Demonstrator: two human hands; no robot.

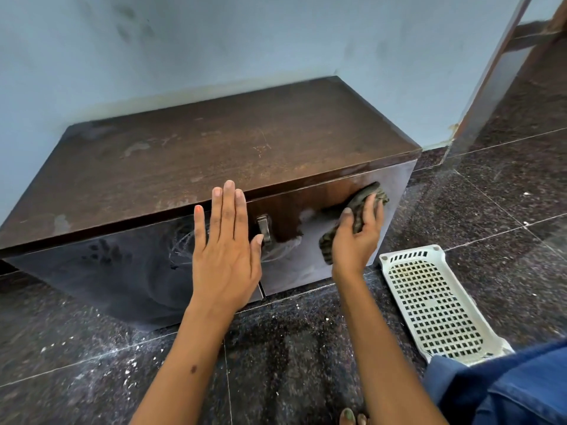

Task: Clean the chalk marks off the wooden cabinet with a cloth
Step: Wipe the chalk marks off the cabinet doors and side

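Note:
A low dark wooden cabinet (214, 148) stands against the blue wall. My left hand (227, 250) lies flat and open against its front, fingers spread, beside a metal handle (264, 227). White chalk swirls (184, 240) show on the left door, partly hidden by that hand. My right hand (357, 237) presses a dark striped cloth (365, 199) against the right door. A chalky smear (294, 256) covers the lower part of this door, and a wiped darker patch sits above it.
A white perforated plastic tray (435, 305) lies on the dark speckled floor (291, 363) right of the cabinet. Blue fabric (506, 391) covers my knee at the lower right. A door frame (491, 81) rises at the right. White chalk dust dots the floor.

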